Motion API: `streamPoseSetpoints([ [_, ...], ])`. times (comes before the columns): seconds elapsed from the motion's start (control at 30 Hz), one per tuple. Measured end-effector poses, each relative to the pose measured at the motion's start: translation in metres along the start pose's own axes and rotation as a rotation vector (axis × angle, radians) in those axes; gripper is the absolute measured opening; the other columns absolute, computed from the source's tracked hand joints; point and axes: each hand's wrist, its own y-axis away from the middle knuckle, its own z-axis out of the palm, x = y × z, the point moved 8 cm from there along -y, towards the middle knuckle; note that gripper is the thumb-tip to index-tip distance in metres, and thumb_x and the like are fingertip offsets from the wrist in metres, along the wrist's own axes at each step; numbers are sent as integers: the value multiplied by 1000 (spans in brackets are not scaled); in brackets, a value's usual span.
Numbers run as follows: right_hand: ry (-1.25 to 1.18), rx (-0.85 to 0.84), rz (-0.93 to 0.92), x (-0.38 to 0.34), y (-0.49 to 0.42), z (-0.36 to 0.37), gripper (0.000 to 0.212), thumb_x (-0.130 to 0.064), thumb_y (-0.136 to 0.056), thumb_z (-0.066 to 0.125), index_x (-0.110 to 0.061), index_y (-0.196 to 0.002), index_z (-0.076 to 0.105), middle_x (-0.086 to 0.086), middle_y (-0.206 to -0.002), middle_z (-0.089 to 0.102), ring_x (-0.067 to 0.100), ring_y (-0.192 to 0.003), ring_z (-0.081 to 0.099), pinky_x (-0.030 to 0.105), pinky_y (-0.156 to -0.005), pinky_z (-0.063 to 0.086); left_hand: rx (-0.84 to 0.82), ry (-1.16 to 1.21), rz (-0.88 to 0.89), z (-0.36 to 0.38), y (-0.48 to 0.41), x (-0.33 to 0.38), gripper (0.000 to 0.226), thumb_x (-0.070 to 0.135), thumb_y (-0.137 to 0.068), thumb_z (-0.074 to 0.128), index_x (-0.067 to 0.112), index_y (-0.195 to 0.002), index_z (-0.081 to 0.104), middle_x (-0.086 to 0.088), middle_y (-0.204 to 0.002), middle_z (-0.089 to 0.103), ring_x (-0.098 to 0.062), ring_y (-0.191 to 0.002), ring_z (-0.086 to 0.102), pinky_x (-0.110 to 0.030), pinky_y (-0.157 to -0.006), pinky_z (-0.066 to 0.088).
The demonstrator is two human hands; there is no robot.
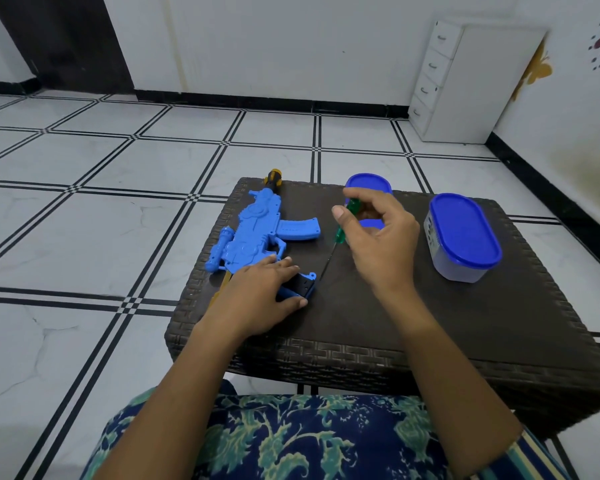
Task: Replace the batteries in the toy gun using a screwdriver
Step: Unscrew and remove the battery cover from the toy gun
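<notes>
A blue toy gun point(253, 233) with a yellow and black muzzle lies on the left part of a dark woven table point(413, 317). My left hand point(257, 296) lies flat on the gun's stock end, pressing it down. My right hand point(374, 237) grips a screwdriver point(340, 233) with a green translucent handle. Its thin shaft slants down and left, with the tip close to the blue and black part of the stock by my left thumb. Whether the tip touches a screw is too small to tell.
A lidded container with a blue lid point(463, 237) stands at the right of the table. Another blue-lidded container point(368, 183) sits behind my right hand, partly hidden. A white drawer unit point(465, 81) stands by the far wall on the tiled floor.
</notes>
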Motion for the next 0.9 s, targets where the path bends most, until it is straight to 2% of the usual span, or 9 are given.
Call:
streamPoseSetpoints([
  [0.17,131,32,-13,12,-7,-16,19,-8,-82,76,-18,-96,70,-1,-92,63,-1,-76,57,18,-66,54,5,-8,-4,1,-1,-1,67,55,-88,56,29,-147,36,11,-157,28,-9,-147,16,-38,-117,26],
  [0.3,282,-172,-149,7,-3,-5,18,3,-76,76,-12,-85,68,-2,-87,62,7,-77,56,20,-72,51,13,-12,-6,0,-1,1,67,54,-88,57,29,-147,36,10,-157,28,-10,-147,16,-39,-116,27],
  [0.37,371,-323,-144,12,3,8,20,6,-75,73,-11,-81,67,2,-87,62,11,-79,56,24,-72,50,6,-3,-4,0,-2,0,66,52,-88,58,29,-146,37,11,-157,28,-10,-147,17,-39,-116,28],
  [0.43,506,-479,-82,21,11,18,21,10,-75,69,-11,-78,66,4,-91,59,16,-83,56,30,-73,50,6,31,-4,-2,0,-1,66,49,-86,63,29,-145,40,11,-156,30,-10,-146,21,-38,-115,29],
  [0.57,721,-696,71,41,25,25,17,9,-77,64,-8,-79,65,3,-97,50,22,-94,52,31,-73,48,43,112,-27,-9,5,-9,66,39,-82,72,27,-142,46,11,-155,32,-10,-143,28,-35,-115,29],
  [0.63,808,-782,187,56,31,25,11,5,-80,63,-5,-83,69,6,-104,54,23,-100,56,34,-78,51,48,124,-37,-10,8,-11,66,36,-82,73,27,-142,46,10,-155,33,-10,-143,28,-35,-116,28],
  [0.77,856,-793,350,73,38,21,8,-2,-82,65,-5,-87,71,12,-102,64,26,-87,65,44,-81,59,27,106,-43,-9,9,-8,65,36,-83,72,27,-142,46,8,-156,32,-14,-144,26,-38,-117,26],
  [0.83,860,-807,312,67,39,24,17,-9,-79,73,-7,-97,70,9,-106,63,24,-89,65,43,-82,59,24,100,-51,-9,9,-9,64,35,-84,71,28,-142,45,8,-156,31,-16,-144,26,-38,-118,23],
  [0.9,746,-856,266,57,45,33,48,-21,-72,84,-12,-115,66,2,-112,61,19,-97,62,36,-84,56,28,95,-42,-10,9,-9,63,33,-84,71,28,-142,45,8,-156,30,-17,-144,25,-37,-119,18],
])
